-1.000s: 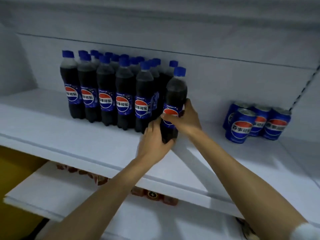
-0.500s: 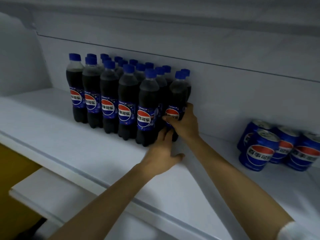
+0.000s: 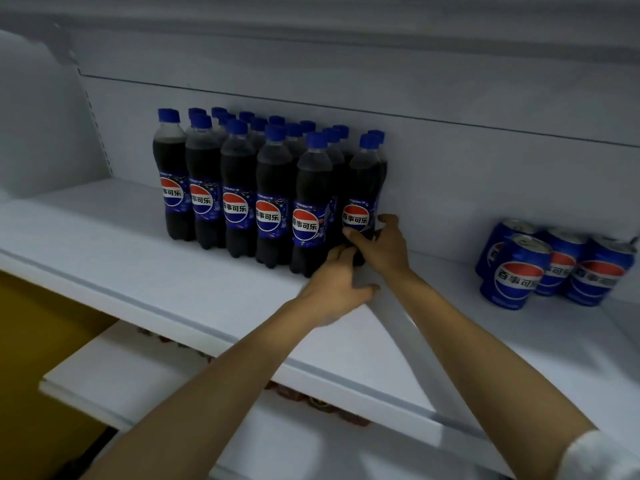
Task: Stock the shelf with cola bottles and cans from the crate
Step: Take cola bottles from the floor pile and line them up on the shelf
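Several dark cola bottles with blue caps stand in rows on the white shelf [image 3: 173,282]. The rightmost front bottle [image 3: 362,188] stands upright at the right end of the group. My right hand [image 3: 382,245] grips its lower part, thumb across the front under the label. My left hand [image 3: 337,284] lies in front of it, fingers touching the bottle's base and palm low over the shelf. Several blue cola cans [image 3: 519,271] stand clustered at the right of the same shelf. The crate is not in view.
The shelf's back wall runs close behind the bottles. A bare stretch of shelf lies between the bottles and the cans. A lower white shelf [image 3: 114,379] holds small red items under the upper shelf's edge. A yellow surface [image 3: 31,341] is at lower left.
The rightmost bottle has been pushed back from the shelf front into line with the group. My left hand slid down from the bottle's side to its base. The view shifted left.
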Demonstrator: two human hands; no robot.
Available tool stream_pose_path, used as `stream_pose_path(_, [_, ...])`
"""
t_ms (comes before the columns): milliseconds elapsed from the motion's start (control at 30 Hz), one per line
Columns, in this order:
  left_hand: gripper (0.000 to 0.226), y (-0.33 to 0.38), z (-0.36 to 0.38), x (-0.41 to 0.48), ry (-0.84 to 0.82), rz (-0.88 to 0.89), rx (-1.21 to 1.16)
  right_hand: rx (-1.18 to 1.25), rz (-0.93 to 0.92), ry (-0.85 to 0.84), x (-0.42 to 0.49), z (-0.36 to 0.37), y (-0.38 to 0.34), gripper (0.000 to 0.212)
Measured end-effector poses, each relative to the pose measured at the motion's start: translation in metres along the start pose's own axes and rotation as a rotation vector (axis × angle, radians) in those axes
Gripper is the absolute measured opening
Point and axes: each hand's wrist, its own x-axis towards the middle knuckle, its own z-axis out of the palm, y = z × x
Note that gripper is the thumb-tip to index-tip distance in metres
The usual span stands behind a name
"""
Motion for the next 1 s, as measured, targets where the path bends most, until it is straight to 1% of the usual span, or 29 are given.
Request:
stream_pose_path(100, [0.092, 0.002, -0.010, -0.013, 0.052, 0.049, -0.121, 0.126, 0.124, 0.025, -0.039, -0.011, -0.012, 0.069])
stream_pose_path(133, [0.095, 0.006, -0.013, -0.020, 0.056, 0.053, -0.193, 0.177, 0.145, 0.041, -0.054, -0.015, -0.016, 0.069])
stream_pose_path(200, [0.094, 0.018, -0.018, -0.036, 0.032, 0.074, -0.352, 0.234, 0.136, 0.089, -0.088, -0.027, -0.024, 0.066])
stream_pose_path(267, [0.089, 0.031, -0.021, -0.057, -0.038, 0.111, -0.500, 0.260, 0.124, 0.135, -0.126, -0.042, -0.029, 0.074])
stream_pose_path(333, [0.082, 0.041, -0.017, -0.081, -0.122, 0.141, -0.614, 0.255, 0.139, 0.221, -0.170, -0.057, -0.033, 0.083])
stream_pose_path(433, [0.072, 0.056, 0.000, -0.123, -0.238, 0.175, -0.695, 0.260, 0.188, 0.375, -0.246, -0.077, -0.033, 0.074])
stream_pose_path(567, [0.066, 0.073, 0.036, -0.188, -0.427, 0.185, -0.811, 0.211, 0.335, 0.560, -0.350, -0.091, -0.021, 0.066])
stream_pose_path(667, [0.068, 0.076, 0.067, -0.234, -0.575, 0.156, -0.828, 0.191, 0.452, 0.648, -0.417, -0.103, -0.010, 0.061])
stream_pose_path(767, [0.070, 0.079, 0.094, -0.268, -0.727, 0.151, -0.784, 0.196, 0.556, 0.743, -0.475, -0.115, 0.001, 0.065])
stream_pose_path(900, [0.068, 0.080, 0.124, -0.304, -0.860, 0.125, -0.720, 0.212, 0.660, 0.817, -0.536, -0.127, 0.018, 0.066])
stream_pose_path(933, [0.067, 0.081, 0.132, -0.313, -0.890, 0.117, -0.705, 0.225, 0.683, 0.838, -0.549, -0.130, 0.023, 0.067])
stream_pose_path(1000, [0.065, 0.086, 0.150, -0.329, -0.952, 0.099, -0.674, 0.254, 0.722, 0.867, -0.573, -0.138, 0.034, 0.078])
